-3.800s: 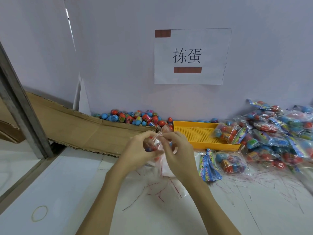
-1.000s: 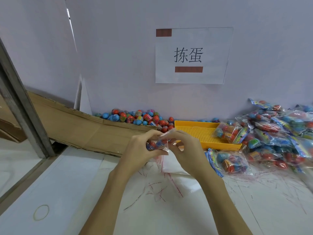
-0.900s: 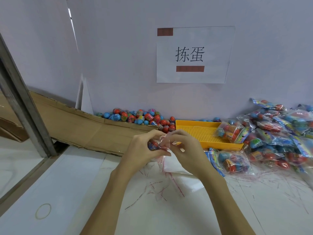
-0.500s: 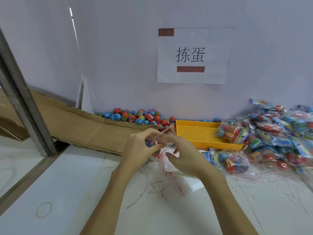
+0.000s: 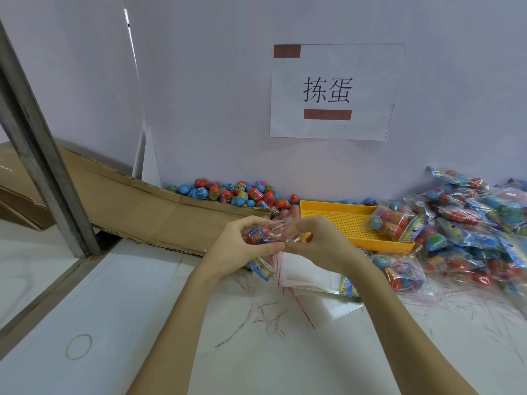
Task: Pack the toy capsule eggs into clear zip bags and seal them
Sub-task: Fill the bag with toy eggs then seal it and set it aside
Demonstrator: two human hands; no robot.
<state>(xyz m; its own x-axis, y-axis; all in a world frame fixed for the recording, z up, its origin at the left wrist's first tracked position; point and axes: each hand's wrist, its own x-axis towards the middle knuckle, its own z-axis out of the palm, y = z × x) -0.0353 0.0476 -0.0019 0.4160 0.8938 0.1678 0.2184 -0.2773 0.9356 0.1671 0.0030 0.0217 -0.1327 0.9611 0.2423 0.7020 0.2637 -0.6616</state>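
- Holding a small clear bag [image 5: 278,232] just in front of the yellow tray [image 5: 353,223], both hands are working at it above the white table [image 5: 142,323].
- The left hand [image 5: 242,246] is curling its fingers and thumb around the filled end of the bag, where a red and blue egg [image 5: 258,235] is showing through the film.
- The right hand [image 5: 316,243] is pinching the bag's other end between thumb and bent fingers (whether the zip strip is already closed is too blurred to tell).
- The bag is looking thin, soft and crinkly, so it is probably going to slip and fold easily; the eggs inside are looking hard, smooth and light, and likely to roll toward whichever end is lower.
- Gripping is best done where the hands are now: one cupping the eggs through the film, the other taking the flat lip near the opening, since that strip is the only stiff part to press along.
- Loose eggs [image 5: 242,192] are lying in a heap left of the tray and behind it, against the wall.
- Packed bags [image 5: 470,223] are piling up to the right of the tray, one of them resting on its right-hand edge.
- Empty bags [image 5: 308,273] are lying flat in front of the tray, just under the hands.
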